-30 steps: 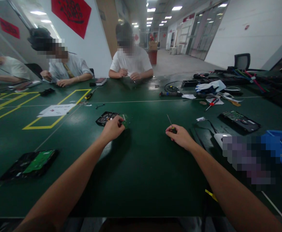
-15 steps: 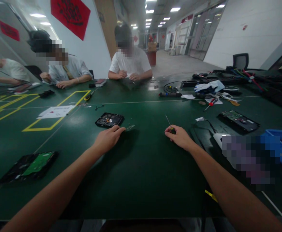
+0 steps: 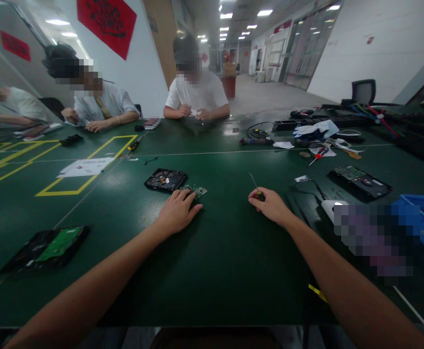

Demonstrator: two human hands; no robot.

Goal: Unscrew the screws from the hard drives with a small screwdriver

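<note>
My left hand [image 3: 180,213] rests on the table with its thumb spread from its fingers. Its fingertips touch or hover over the near edge of a small circuit board [image 3: 198,191], which lies flat and is partly covered by them. Just behind the hand lies an open black hard-drive-like case [image 3: 165,180] with small parts on it. My right hand [image 3: 268,206] is closed around the yellow-and-black handle of a small screwdriver [image 3: 260,195], its thin shaft pointing up and away to the left.
To the left lies a black device with a green board [image 3: 59,245]; a similar device [image 3: 360,182] sits at right beside a blue bin [image 3: 422,228]. White gloves [image 3: 316,130], a red screwdriver [image 3: 320,153] and cables are farther back. Several people sit across the table.
My left hand has let go of the circuit board, which now lies flat on the table. The fingers have spread and the hand has shifted slightly right. My right hand has stayed still.
</note>
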